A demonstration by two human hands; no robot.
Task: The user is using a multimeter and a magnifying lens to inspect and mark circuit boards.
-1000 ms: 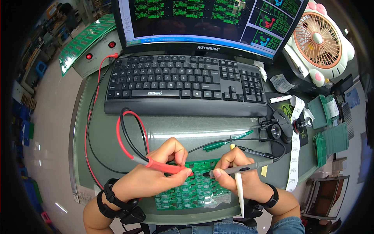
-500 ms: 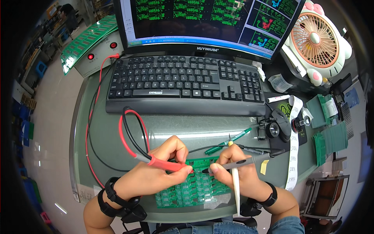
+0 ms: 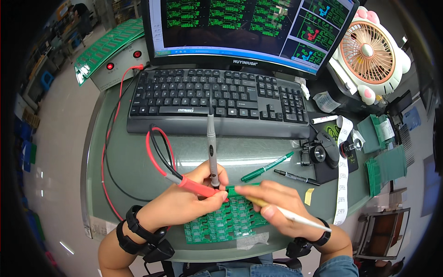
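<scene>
My left hand (image 3: pixel 182 205) is closed around a red test probe (image 3: pixel 196 187), whose tip end is by the green circuit board panel (image 3: pixel 217 226). A grey test probe (image 3: pixel 212 152) stands almost upright at the same hand's fingers, its lower end between them and its cable end toward the keyboard. My right hand (image 3: pixel 281 207) is closed on a slim white-handled, knife-like tool (image 3: pixel 304 219) with a yellowish neck. It slants down toward the board's upper edge; my fingers hide its tip. The panel lies flat under both hands, with clear tape (image 3: pixel 254 241) at its near edge.
A black keyboard (image 3: pixel 217 124) and a monitor (image 3: pixel 230 55) stand beyond. Right lie a green pen (image 3: pixel 267 166), a black pen (image 3: pixel 297 177), a mouse (image 3: pixel 326 147) and a paper strip (image 3: pixel 342 184). A red-lit box (image 3: pixel 110 69) sits far left; red and black cables loop on the left.
The grey probe has gone from my right hand to my left fingers and now stands upright. My right hand has turned the white-handled tool so its neck points at the board.
</scene>
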